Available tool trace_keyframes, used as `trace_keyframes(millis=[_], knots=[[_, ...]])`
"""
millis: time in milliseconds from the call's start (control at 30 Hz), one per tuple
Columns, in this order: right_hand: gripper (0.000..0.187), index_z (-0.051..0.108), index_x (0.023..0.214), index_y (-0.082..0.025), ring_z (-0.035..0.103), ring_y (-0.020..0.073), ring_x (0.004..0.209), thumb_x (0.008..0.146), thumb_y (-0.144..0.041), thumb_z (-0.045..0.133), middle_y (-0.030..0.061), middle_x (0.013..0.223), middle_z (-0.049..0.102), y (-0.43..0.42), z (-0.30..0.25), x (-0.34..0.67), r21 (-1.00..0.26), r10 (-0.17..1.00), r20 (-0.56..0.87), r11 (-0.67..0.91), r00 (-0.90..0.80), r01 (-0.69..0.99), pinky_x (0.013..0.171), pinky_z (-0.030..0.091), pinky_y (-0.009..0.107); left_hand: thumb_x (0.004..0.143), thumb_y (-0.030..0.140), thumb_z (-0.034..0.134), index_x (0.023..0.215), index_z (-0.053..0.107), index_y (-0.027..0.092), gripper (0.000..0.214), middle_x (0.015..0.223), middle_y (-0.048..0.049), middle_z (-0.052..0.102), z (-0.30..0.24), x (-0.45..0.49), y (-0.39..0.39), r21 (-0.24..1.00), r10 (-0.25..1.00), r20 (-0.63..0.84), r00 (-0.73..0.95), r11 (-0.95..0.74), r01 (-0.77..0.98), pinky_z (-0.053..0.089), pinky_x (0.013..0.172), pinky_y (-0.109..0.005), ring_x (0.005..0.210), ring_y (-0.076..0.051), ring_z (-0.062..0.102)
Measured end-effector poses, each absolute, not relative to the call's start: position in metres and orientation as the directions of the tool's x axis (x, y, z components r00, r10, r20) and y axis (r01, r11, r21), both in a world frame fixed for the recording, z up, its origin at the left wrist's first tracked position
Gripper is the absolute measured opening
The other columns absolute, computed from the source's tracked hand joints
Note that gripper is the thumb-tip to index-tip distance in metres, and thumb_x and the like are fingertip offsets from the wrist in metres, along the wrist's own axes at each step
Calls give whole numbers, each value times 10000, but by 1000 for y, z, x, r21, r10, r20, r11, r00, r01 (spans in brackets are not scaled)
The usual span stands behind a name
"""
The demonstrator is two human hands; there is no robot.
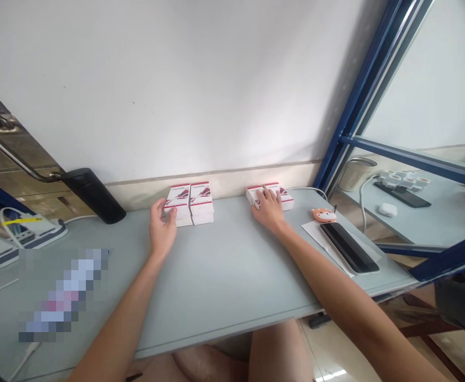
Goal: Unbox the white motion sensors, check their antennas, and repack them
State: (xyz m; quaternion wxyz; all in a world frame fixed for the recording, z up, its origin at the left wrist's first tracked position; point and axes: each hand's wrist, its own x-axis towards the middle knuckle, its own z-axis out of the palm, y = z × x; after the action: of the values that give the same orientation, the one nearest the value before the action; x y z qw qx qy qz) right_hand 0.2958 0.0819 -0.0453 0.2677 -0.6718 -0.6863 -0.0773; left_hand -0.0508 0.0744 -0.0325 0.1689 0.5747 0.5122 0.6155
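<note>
Two stacks of small white and red boxes (190, 204) stand side by side at the back of the grey table (224, 281), near the wall. My left hand (161, 229) touches the left side of these stacks, fingers curved against the lower boxes. Farther right lie two more white and red boxes (282, 195), flat on the table. My right hand (269, 208) rests on top of them with its fingers stretched out flat.
A black phone (349, 246) lies on white paper at the table's right edge, beside a small orange figure (324, 214). A black cylinder (93, 194) leans at the back left, next to a white device (21, 239). A blue metal frame (359, 101) stands at the right.
</note>
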Motion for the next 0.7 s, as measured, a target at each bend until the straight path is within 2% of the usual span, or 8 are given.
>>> trace_keyframes(millis=[100, 233, 333, 433, 533, 633, 700], knots=[[506, 574, 1415, -123, 403, 336, 1511, 944, -308, 566, 224, 1576, 506, 82, -45, 295, -279, 877, 477, 99, 48, 955, 1304, 106, 554, 989, 448, 615, 1461, 458, 240, 539, 1435, -138, 626, -38, -53, 77, 847, 831, 492, -261, -388, 363, 486, 1151, -428, 1319, -253, 630], [516, 600, 1404, -146, 428, 322, 1499, 913, -305, 608, 203, 1507, 575, 79, -41, 289, -304, 875, 483, 153, 14, 940, 1314, 78, 544, 994, 480, 602, 1487, 425, 224, 583, 1292, -141, 697, -39, -56, 80, 865, 866, 450, -217, -362, 349, 526, 1100, -469, 1178, -261, 706], [524, 615, 1406, -159, 471, 326, 1466, 905, -313, 627, 196, 1492, 591, 76, -38, 281, -323, 874, 485, 215, -33, 922, 1317, 102, 534, 979, 483, 625, 1506, 417, 230, 620, 1343, -152, 667, -34, -53, 75, 864, 865, 447, -230, -350, 361, 517, 1110, -470, 1220, -270, 685], [547, 623, 1423, -188, 512, 346, 1429, 898, -339, 646, 165, 1509, 589, 71, -36, 274, -359, 878, 471, 285, -91, 889, 1284, 240, 528, 895, 475, 751, 1573, 348, 277, 813, 1557, -150, 502, -27, -40, 62, 845, 841, 474, -262, -351, 404, 421, 1211, -475, 1415, -295, 541], [599, 613, 1457, -224, 562, 341, 1390, 876, -356, 678, 126, 1568, 552, 66, -36, 270, -412, 886, 439, 348, -151, 842, 1180, 432, 474, 781, 462, 861, 1597, 322, 295, 992, 1641, -152, 367, -21, -27, 53, 788, 828, 501, -253, -315, 529, 340, 1265, -506, 1531, -336, 384], [588, 624, 1448, -248, 564, 323, 1405, 870, -338, 687, 111, 1592, 534, 62, -36, 269, -469, 890, 425, 373, -165, 801, 1144, 480, 457, 788, 449, 845, 1577, 342, 296, 948, 1599, -144, 437, -17, -26, 57, 790, 857, 440, -266, -230, 568, 375, 1238, -525, 1486, -338, 447], [549, 655, 1401, -261, 563, 319, 1407, 857, -324, 699, 109, 1592, 532, 61, -35, 267, -576, 901, 420, 358, -110, 735, 1154, 469, 475, 796, 441, 831, 1528, 407, 293, 859, 1512, -130, 544, -15, -30, 63, 808, 878, 390, -279, -180, 561, 411, 1199, -557, 1397, -351, 538]])
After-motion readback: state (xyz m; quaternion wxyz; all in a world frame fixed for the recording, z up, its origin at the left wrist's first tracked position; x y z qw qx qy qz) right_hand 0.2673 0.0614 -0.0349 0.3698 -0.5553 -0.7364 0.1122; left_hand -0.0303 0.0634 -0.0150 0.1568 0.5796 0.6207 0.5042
